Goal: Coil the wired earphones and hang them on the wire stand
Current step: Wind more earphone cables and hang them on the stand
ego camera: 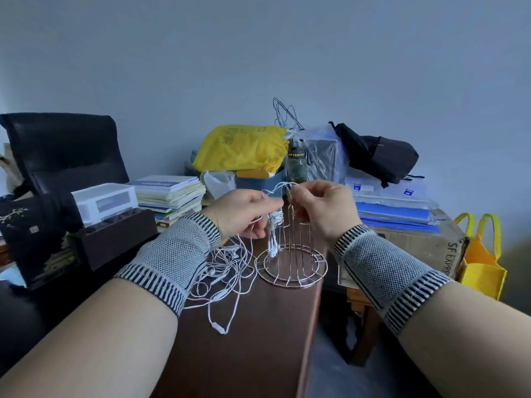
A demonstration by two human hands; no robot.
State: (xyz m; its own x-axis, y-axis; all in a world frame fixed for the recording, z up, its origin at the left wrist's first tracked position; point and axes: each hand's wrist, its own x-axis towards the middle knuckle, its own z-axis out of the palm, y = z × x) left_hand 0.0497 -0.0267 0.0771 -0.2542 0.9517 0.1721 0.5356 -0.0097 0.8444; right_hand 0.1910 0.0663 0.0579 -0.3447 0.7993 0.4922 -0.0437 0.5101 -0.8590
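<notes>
A metal wire stand (291,264) with a round ringed base stands upright on the brown table (253,340). A coiled white earphone bundle (274,225) hangs on its left side, buds dangling down. My left hand (244,214) and my right hand (321,208) meet above the stand's top, each pinching a loop of white earphone cable (280,186) between them. A tangle of loose white earphones (227,277) lies on the table to the left of the stand, under my left wrist, with one strand rising to my left hand.
Stacked books (169,196), a white drawer box (105,201) and dark boxes sit at the left. A yellow bag (244,147), a bottle (297,163), a black bag (376,155) and blue folders crowd the back. A cardboard box (425,248) and yellow tote (479,259) stand right.
</notes>
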